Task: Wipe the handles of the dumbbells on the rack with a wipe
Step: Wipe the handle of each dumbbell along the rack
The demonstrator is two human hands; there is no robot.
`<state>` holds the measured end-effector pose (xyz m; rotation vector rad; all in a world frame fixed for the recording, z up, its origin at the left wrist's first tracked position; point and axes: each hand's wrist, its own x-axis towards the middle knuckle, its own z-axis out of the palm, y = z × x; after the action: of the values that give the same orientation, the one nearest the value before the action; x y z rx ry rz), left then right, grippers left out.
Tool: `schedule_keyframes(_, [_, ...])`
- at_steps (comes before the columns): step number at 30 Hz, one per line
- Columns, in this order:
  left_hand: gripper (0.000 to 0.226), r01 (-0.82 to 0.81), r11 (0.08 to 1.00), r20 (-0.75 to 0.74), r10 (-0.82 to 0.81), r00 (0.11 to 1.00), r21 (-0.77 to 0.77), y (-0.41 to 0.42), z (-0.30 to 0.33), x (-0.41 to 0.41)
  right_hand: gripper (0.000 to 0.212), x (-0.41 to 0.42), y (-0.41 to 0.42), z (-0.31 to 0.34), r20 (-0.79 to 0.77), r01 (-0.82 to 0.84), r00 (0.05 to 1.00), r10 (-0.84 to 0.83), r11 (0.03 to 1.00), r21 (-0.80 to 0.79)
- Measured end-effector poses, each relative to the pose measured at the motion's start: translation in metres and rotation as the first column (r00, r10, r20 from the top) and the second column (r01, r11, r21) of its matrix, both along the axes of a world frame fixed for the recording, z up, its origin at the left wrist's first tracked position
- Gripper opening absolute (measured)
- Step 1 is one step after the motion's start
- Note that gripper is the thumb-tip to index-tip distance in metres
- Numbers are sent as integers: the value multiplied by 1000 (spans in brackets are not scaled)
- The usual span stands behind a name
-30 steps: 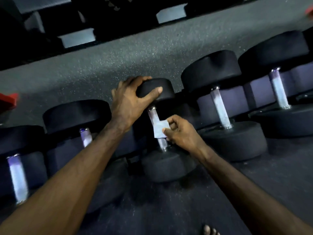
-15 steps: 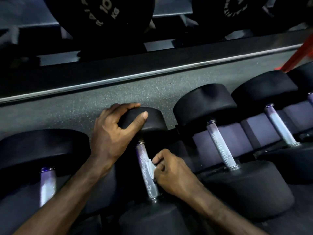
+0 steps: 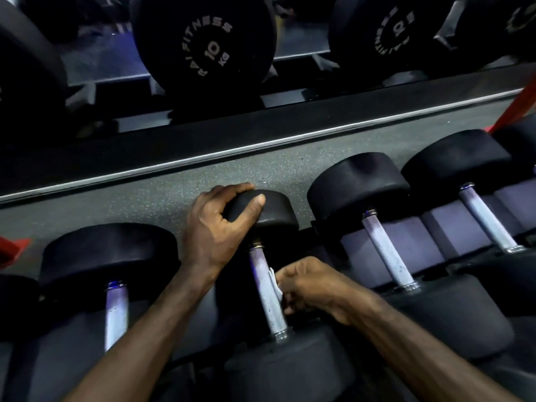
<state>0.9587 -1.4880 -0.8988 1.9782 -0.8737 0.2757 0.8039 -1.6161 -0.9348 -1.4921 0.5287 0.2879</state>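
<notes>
Dumbbells sit side by side on the rack, with a big black weight marked 10 KG on the shelf above them. One dumbbell in the middle is the one being cleaned. Left hand curls over its far black end and grips it. Right hand is bent around the right side of the shiny handle. Its fingers pinch a small white wipe and press it against the handle, about halfway down. Only a little bit of the wipe shows.
</notes>
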Motion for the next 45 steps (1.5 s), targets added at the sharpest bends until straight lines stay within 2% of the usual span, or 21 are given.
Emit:
schedule_keyframes(4, [42, -10, 1000, 19, 10, 1000, -2, 2, -1, 1, 22, 24, -1, -4, 37, 146, 988, -151, 984, 104])
schedule_keyframes(8, [41, -21, 1000, 38, 21, 999, 1, 2, -2, 0, 32, 2, -1, -9, -62, -122, 990, 128, 988, 97])
schedule_keyframes(9, [40, -27, 1000, 35, 27, 999, 10, 1, -2, 1, 33, 1, -3, -10, -70, -139, 987, 145, 987, 86])
schedule_keyframes(14, [39, -35, 999, 55, 34, 998, 15, 2, -4, 2, 21, 24, -10, -10, 34, 84, 995, -89, 988, 130])
schedule_keyframes(16, [39, -41, 999, 53, 40, 998, 13, 3, -3, 2, 19, 17, -8, -12, 17, -21, 1000, 19, 997, 76])
schedule_keyframes(18, [40, -31, 999, 43, 31, 999, 9, 2, -3, 1, 27, 4, -8, -13, -49, -190, 980, 190, 982, 6])
schedule_keyframes(19, [39, -27, 1000, 41, 26, 999, 6, 2, -3, 2, 31, 3, -8, -12, -59, -218, 974, 217, 976, -7])
schedule_keyframes(20, [39, -25, 1000, 39, 25, 999, 1, 1, -4, 2, 31, 6, -8, -12, -39, -194, 980, 193, 981, -5])
schedule_keyframes(24, [41, -19, 1000, 37, 18, 999, 17, 2, -3, 2, 23, 27, -11, -12, 100, 60, 992, -71, 992, 113])
schedule_keyframes(26, [43, -18, 1000, 35, 17, 999, 24, 2, -3, 3, 20, 23, -16, -15, 49, -15, 999, 10, 995, 98])
schedule_keyframes(29, [44, -31, 999, 37, 31, 999, 18, 1, -2, 1, 22, 7, -25, -17, -105, -255, 961, 257, 966, 34])
schedule_keyframes(30, [44, -31, 999, 39, 30, 999, 16, 1, -2, 1, 23, 7, -26, -18, -101, -272, 956, 274, 962, 30])
schedule_keyframes(32, [44, -21, 1000, 37, 21, 999, 11, 1, -2, 1, 18, 15, -23, -15, -13, -184, 983, 185, 982, 34])
schedule_keyframes(34, [43, -16, 1000, 35, 16, 999, 5, 1, -1, 1, 19, 25, -18, -13, 82, -14, 997, 8, 997, 75])
schedule_keyframes(36, [40, -12, 1000, 36, 13, 999, -8, 2, -2, 2, 21, 29, -17, -15, 102, 37, 994, -47, 994, 102])
schedule_keyframes(38, [37, -7, 1000, 41, 7, 999, -19, 1, -2, 1, 22, 21, -20, -17, 14, -98, 995, 97, 994, 46])
schedule_keyframes(40, [36, 0, 1000, 42, 2, 999, -25, 2, -1, 1, 32, 10, -23, -18, -99, -283, 955, 280, 959, -23])
schedule_keyframes(41, [36, 1, 1000, 39, 0, 999, -27, 2, -1, 0, 35, 8, -24, -19, -113, -310, 945, 305, 950, -27])
schedule_keyframes(43, [38, 0, 1000, 36, 1, 999, -24, 2, -1, 0, 39, 13, -21, -18, -44, -226, 973, 226, 974, 7])
schedule_keyframes(45, [40, -7, 1000, 32, 8, 999, -18, 2, 0, 0, 38, 23, -15, -18, 41, -50, 998, 47, 997, 61])
